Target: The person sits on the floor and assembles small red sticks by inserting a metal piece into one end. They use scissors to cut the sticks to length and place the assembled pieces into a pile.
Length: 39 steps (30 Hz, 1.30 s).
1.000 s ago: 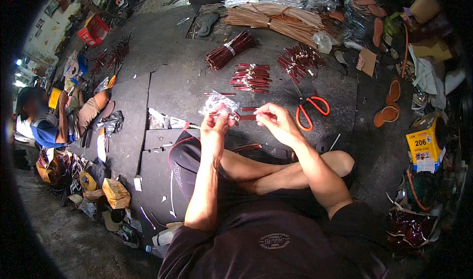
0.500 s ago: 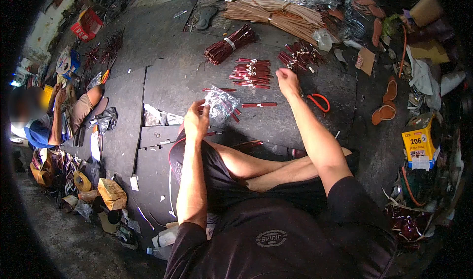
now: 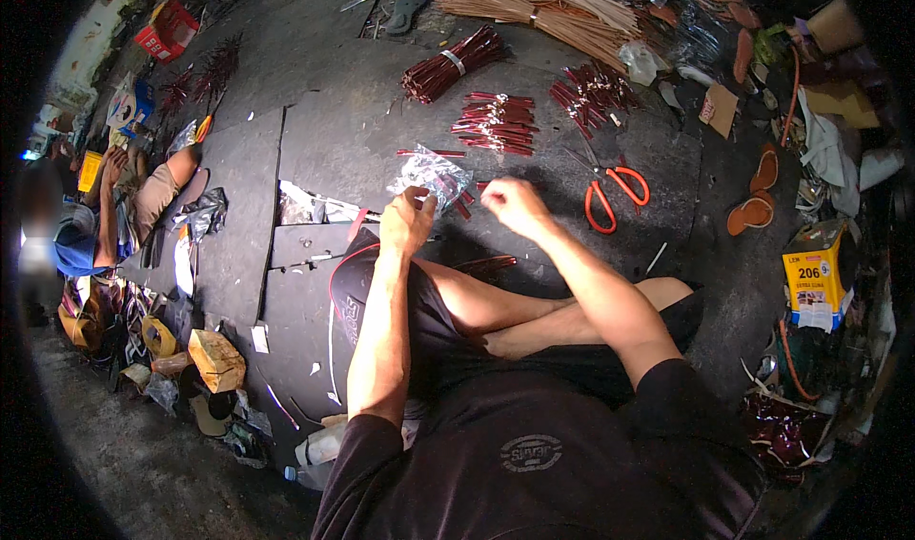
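My left hand [image 3: 408, 221] is closed, fingers curled together at the near edge of a clear plastic bag [image 3: 434, 170]. Whatever it pinches is too small to make out. Just to the right, my right hand [image 3: 517, 206] is closed too, its fingertips beside a dark red strip [image 3: 482, 185] that it mostly hides. Whether it grips that strip I cannot tell. Beyond the bag lies a neat stack of dark red strips [image 3: 494, 122] with shiny bits along the middle. A looser heap of such strips [image 3: 593, 97] lies to its right.
Orange-handled scissors [image 3: 600, 206] lie open right of my right hand. Farther off are a tied dark red bundle [image 3: 453, 63] and long tan strips [image 3: 543, 11]. Sandals [image 3: 753, 214] and a yellow box [image 3: 818, 275] stand at the right. Another person [image 3: 86, 230] sits at the left.
My right hand has come back from the loose heap toward the plastic bag and my left hand. The scissors are now fully in sight. My left hand stays by the bag.
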Each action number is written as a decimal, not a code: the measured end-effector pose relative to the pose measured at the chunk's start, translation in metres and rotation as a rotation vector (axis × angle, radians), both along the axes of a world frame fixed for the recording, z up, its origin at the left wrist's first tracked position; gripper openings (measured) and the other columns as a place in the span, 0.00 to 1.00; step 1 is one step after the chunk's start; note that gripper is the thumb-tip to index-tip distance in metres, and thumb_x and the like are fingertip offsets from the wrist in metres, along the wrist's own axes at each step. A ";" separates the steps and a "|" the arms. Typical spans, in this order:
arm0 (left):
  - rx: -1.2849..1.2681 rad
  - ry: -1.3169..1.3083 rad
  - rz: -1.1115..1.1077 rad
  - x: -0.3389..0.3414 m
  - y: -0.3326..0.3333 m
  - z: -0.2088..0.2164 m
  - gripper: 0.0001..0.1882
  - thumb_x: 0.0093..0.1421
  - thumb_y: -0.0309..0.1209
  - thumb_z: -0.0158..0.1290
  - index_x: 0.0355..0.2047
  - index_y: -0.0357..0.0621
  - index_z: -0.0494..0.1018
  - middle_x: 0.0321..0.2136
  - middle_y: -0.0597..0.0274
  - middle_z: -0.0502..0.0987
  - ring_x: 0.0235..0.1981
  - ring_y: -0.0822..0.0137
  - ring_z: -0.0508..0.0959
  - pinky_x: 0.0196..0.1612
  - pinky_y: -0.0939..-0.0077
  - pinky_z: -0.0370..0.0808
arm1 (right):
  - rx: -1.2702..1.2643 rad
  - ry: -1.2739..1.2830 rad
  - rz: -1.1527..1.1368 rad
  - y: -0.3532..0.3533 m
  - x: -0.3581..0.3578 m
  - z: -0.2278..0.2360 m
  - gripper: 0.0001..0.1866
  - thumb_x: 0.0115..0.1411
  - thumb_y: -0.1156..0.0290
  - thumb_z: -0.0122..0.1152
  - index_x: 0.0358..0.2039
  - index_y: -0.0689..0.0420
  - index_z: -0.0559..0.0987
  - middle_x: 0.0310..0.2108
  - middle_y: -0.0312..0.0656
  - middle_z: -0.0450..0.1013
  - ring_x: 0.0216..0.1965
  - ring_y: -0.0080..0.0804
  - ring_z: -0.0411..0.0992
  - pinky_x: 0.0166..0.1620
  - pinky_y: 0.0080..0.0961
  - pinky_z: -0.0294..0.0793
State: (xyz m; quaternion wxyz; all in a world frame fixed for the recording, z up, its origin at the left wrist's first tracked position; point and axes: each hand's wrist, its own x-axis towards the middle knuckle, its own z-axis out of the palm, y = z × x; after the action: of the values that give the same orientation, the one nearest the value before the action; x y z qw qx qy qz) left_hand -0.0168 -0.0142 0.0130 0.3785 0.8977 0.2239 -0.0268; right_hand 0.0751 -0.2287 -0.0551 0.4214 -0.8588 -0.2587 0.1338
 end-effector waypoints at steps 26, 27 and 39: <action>-0.825 -0.153 0.140 0.001 -0.048 0.074 0.19 0.65 0.40 0.53 0.49 0.39 0.75 0.39 0.54 0.80 0.40 0.66 0.80 0.45 0.74 0.76 | 0.147 0.513 0.107 -0.086 -0.002 0.154 0.09 0.65 0.70 0.53 0.37 0.65 0.75 0.28 0.38 0.72 0.27 0.22 0.73 0.30 0.21 0.75; -0.891 -0.200 0.109 0.001 -0.051 0.073 0.18 0.65 0.39 0.54 0.48 0.38 0.76 0.38 0.55 0.80 0.38 0.67 0.80 0.44 0.75 0.76 | 0.202 0.524 0.102 -0.089 -0.006 0.156 0.09 0.66 0.71 0.53 0.38 0.65 0.75 0.28 0.38 0.72 0.27 0.23 0.73 0.31 0.21 0.75; -0.927 -0.324 0.103 -0.007 -0.045 0.080 0.09 0.64 0.32 0.55 0.39 0.38 0.77 0.27 0.62 0.80 0.27 0.75 0.78 0.34 0.82 0.75 | 0.510 0.629 0.073 -0.083 -0.011 0.173 0.12 0.66 0.68 0.55 0.41 0.65 0.76 0.30 0.38 0.74 0.30 0.24 0.75 0.35 0.22 0.77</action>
State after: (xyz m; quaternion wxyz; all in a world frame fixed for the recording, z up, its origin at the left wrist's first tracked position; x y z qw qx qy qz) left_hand -0.0237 -0.0589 0.0932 0.7688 0.6153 0.1705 0.0353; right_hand 0.0640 -0.3114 0.1181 0.6744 -0.6342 -0.1727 0.3363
